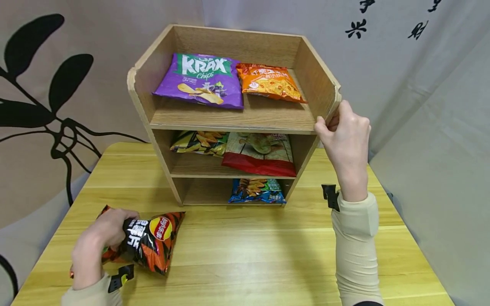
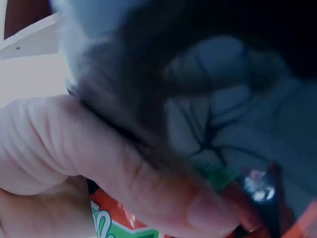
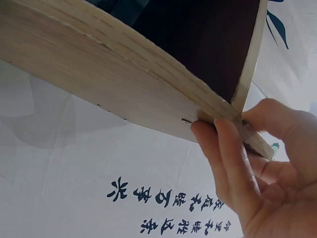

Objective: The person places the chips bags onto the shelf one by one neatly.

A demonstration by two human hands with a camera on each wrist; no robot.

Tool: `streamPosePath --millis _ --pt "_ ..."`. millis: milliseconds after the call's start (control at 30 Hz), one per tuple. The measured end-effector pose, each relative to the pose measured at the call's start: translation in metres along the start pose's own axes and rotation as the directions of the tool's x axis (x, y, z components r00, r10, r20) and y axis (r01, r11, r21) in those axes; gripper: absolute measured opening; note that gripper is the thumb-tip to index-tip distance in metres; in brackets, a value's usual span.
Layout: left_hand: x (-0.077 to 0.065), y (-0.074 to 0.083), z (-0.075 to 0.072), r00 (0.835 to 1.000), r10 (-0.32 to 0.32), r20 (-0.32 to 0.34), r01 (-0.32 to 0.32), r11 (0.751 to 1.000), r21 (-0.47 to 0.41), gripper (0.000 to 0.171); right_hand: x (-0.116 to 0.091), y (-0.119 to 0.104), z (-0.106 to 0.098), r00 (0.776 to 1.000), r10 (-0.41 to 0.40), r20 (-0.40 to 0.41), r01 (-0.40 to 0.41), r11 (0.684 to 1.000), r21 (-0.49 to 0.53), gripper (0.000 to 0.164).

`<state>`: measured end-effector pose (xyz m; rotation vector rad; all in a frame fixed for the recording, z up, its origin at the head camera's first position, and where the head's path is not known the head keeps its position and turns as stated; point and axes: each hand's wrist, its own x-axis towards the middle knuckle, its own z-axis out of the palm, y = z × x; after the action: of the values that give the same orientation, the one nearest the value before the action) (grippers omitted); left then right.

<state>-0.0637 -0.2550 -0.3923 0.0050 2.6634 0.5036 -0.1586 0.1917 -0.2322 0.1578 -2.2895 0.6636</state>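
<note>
My left hand [image 1: 109,231] grips a black and orange chip bag [image 1: 155,242] with a red and yellow round logo, low over the table's left side. The left wrist view shows the thumb [image 2: 148,183] pressed across the shiny bag, part of which the hand hides. With thumb and fingers my right hand [image 1: 346,138] pinches the front edge of the right side panel of a wooden shelf [image 1: 229,120]. In the right wrist view, the fingers [image 3: 233,158] lie on the panel's outer face and the thumb is on the other side.
On the top tier lie a purple chip bag [image 1: 206,83] and an orange snack bag [image 1: 269,83]. A yellow and black bag [image 1: 200,142] and a red and white bag [image 1: 262,155] share the middle tier. A blue bag [image 1: 257,190] lies at the bottom. The table [image 1: 237,255] extends in front.
</note>
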Motion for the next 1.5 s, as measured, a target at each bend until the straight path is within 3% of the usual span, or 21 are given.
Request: streamPosePath --millis 367,533,767,967,1067,1300,1433,1500 --pt "0.006 0.014 0.007 0.993 0.114 -0.034 -0.117 0.986 -0.117 0.079 0.0 0.0 0.0 1.0 -0.002 -0.002 0.002 1.0 -0.001 0.023" --pt "0.01 0.025 0.012 0.982 0.174 -0.069 -0.18 0.98 -0.087 0.08 0.0 0.0 0.0 1.0 0.002 0.0 -0.002 1.0 -0.001 0.023" --pt "0.018 0.042 0.018 0.977 0.168 -0.131 -0.179 0.981 -0.077 0.089 0.0 0.001 0.001 1.0 -0.002 -0.003 0.002 1.0 -0.007 0.023" --pt "0.025 0.055 0.026 0.942 0.224 -0.248 -0.251 0.965 -0.081 0.076 0.0 0.001 0.001 1.0 -0.015 -0.011 0.014 1.0 -0.008 0.022" --pt "0.028 0.062 0.03 0.935 0.212 -0.285 -0.248 0.964 -0.093 0.078 0.0 0.001 0.001 1.0 -0.014 -0.01 0.014 1.0 -0.009 0.022" --pt "0.036 0.074 0.039 0.91 0.163 -0.38 -0.189 0.981 -0.032 0.079 0.0 0.001 0.001 1.0 -0.01 -0.006 0.01 1.0 -0.014 0.022" --pt "0.04 0.08 0.045 0.878 0.121 -0.462 -0.125 0.992 0.022 0.084 0.0 0.001 0.001 1.0 -0.006 -0.004 0.006 1.0 -0.014 0.022" --pt "0.043 0.083 0.049 0.855 0.106 -0.508 -0.091 0.994 0.054 0.085 -0.001 0.001 0.001 1.0 -0.006 -0.004 0.006 1.0 -0.015 0.022"
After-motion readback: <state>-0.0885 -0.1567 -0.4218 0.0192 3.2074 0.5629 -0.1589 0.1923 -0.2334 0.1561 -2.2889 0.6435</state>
